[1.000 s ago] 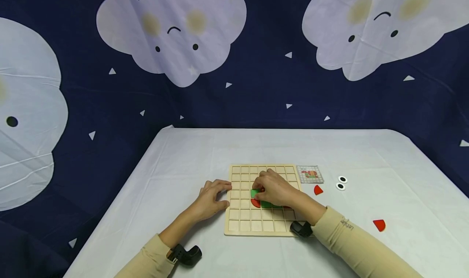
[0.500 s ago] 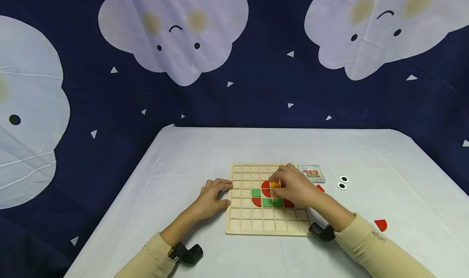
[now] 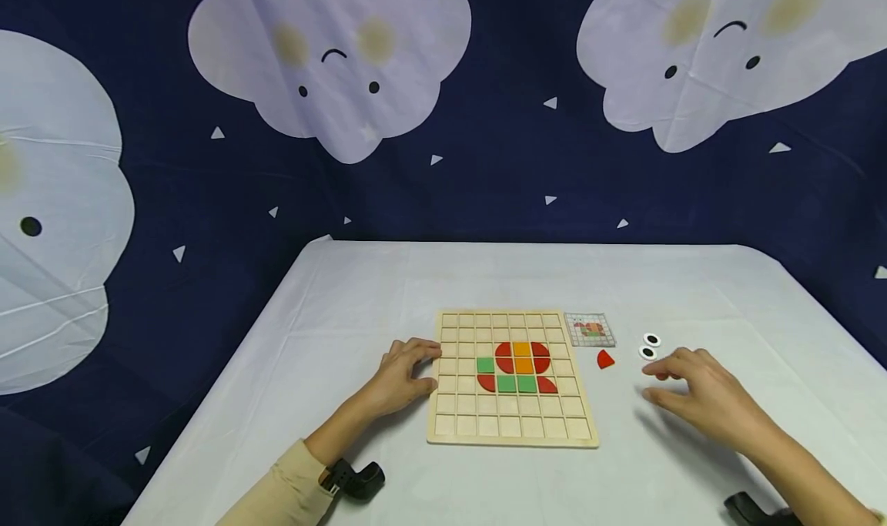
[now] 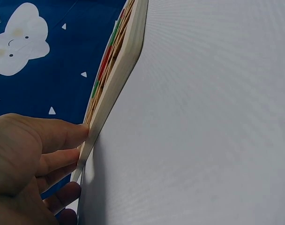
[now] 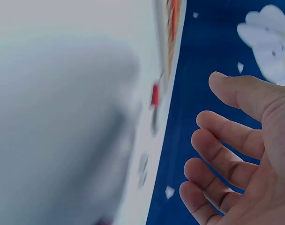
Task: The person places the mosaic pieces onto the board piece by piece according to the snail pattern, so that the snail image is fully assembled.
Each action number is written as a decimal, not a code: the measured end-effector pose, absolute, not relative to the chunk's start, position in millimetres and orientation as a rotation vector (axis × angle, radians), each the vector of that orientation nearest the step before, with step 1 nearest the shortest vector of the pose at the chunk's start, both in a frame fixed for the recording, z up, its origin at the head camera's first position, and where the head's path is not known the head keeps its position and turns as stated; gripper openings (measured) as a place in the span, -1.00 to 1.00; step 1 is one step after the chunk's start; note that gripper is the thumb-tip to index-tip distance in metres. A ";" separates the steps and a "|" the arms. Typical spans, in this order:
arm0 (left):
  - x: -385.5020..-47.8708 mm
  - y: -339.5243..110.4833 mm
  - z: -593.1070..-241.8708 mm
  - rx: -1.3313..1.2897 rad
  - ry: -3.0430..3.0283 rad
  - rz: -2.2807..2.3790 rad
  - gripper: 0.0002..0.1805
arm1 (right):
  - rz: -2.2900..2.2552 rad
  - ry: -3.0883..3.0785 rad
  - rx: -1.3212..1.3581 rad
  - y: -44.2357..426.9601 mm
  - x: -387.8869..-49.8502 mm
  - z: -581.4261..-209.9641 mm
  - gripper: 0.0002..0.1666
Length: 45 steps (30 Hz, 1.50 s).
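Note:
A wooden grid board (image 3: 513, 430) lies on the table with red, orange and green pieces in its cells. Red quarter-round pieces (image 3: 503, 358) flank a column of orange squares (image 3: 523, 356); green squares (image 3: 517, 384) sit below. My left hand (image 3: 402, 378) touches the board's left edge with its fingertips, as the left wrist view also shows. Over the table right of the board, my right hand (image 3: 707, 395) hangs with fingers loosely bent and holds nothing. Nearest its fingertips are two white discs with black dots (image 3: 647, 353).
A small pattern card (image 3: 590, 330) lies against the board's upper right edge. Below it rests a loose red quarter-round piece (image 3: 606, 359). White cloth (image 3: 374, 287) covers the table, and a dark blue cloud-print curtain (image 3: 499, 195) hangs behind.
My right hand has left the board and moved right, over the table. Orange squares and red pieces that it covered now show on the board. My left hand stays at the edge.

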<state>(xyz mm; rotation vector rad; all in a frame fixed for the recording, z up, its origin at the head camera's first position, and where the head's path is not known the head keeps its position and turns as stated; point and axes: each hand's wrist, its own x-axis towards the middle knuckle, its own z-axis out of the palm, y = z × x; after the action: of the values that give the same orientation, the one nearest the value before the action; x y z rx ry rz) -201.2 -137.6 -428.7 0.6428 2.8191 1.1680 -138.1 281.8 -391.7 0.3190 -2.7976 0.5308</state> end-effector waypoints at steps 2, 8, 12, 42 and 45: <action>-201.3 -137.7 -428.1 0.642 2.821 1.167 -0.52 | 0.527 -2.777 0.269 298.0 -129.1 -398.1 -0.70; -201.2 -137.4 -427.2 0.646 2.823 1.169 -0.52 | 0.524 -2.736 0.153 331.4 -108.2 -413.4 -0.73; -200.8 -137.3 -426.7 0.649 2.826 1.165 -0.52 | 0.486 -2.771 0.076 346.4 -101.0 -418.5 -0.73; -202.9 -136.3 -429.1 0.639 2.843 1.129 -0.52 | 0.372 -2.937 0.059 353.2 -108.3 -427.0 -0.71; -203.1 -136.2 -429.2 0.635 2.847 1.119 -0.52 | 0.366 -2.909 0.097 350.5 -109.6 -427.7 -0.73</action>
<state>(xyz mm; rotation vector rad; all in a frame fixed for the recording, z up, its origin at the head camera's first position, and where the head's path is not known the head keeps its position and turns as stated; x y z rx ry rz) -203.1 -136.2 -429.2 0.6351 2.8465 1.1188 -109.6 350.5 -427.7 0.0974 -2.9087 0.3660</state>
